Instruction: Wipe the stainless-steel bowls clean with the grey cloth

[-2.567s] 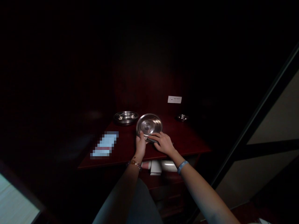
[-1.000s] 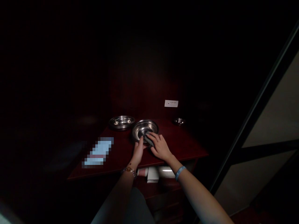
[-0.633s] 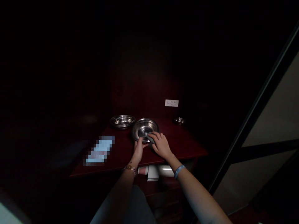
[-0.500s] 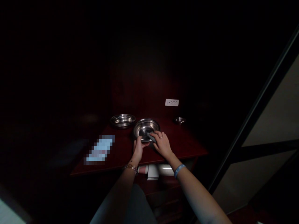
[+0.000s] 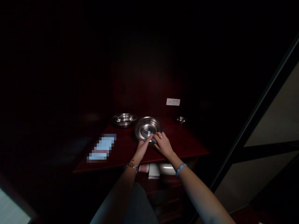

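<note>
A shiny steel bowl (image 5: 147, 125) is tilted toward me above the dark red desk. My left hand (image 5: 143, 148) grips its near rim, thumb on top and fingers underneath. At the near right part of the rim, my right hand (image 5: 162, 142) is closed on a grey cloth (image 5: 154, 140), which presses against the bowl. Most of the cloth is hidden under my fingers. To the left of the bowl lie stacked steel bowls (image 5: 124, 119). A small steel bowl (image 5: 181, 120) sits at the back right.
The dark red desk (image 5: 184, 143) stands against a back wall with a white power socket (image 5: 173, 102). A blurred-out flat item (image 5: 102, 148) lies at the left. Under the desktop are a pinkish cup (image 5: 143, 168), a white box (image 5: 154, 171) and a white roll (image 5: 167, 169).
My right hand has brought the cloth from the bowl's inside to its near rim. My left thumb has shifted right along the rim, close to the cloth.
</note>
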The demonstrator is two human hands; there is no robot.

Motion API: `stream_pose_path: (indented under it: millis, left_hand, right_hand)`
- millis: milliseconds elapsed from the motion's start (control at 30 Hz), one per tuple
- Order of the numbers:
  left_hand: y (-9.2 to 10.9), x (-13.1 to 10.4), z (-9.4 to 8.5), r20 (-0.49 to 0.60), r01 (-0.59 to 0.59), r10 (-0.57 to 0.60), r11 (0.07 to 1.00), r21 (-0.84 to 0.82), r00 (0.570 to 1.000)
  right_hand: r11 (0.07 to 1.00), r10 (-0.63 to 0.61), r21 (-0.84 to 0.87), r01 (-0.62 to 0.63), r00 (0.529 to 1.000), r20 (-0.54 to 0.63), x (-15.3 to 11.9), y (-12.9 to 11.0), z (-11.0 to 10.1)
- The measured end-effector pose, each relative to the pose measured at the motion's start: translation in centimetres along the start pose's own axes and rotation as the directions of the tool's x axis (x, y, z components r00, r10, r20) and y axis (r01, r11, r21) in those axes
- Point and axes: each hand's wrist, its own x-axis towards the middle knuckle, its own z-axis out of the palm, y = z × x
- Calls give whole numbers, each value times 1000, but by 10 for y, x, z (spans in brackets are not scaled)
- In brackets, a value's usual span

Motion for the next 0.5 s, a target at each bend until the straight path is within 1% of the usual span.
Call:
stream_pose_path:
  millis: [67,167,233,333,400,500]
  left_hand:
    - [-4,3,-2,-71,32,-33,999,-5,997]
    - [-7,8,-7,-172,78,-89,994,-71,981]
    - [-7,11,-9,-215,92,-115,989,-113,970]
    - [-6,12,-10,-267,106,-136,987,-124,954]
    - [-5,11,-10,-270,124,-150,986,-111,951]
    - [-5,9,-11,-191,98,-112,992,-83,975]
  right_hand:
    - [1000,-7,-26,7,1000,15,1,-2,-1]
    - [998,-7,-59,8,1000,27,0,-4,-4]
    - [997,1,-74,1,1000,27,0,-5,-6]
    - [996,24,-83,-24,1000,8,-2,-3,-8]
    - [996,48,-71,-49,999,-12,-4,-2,-7]
    - [995,96,-34,-98,994,-54,-5,1,-6]
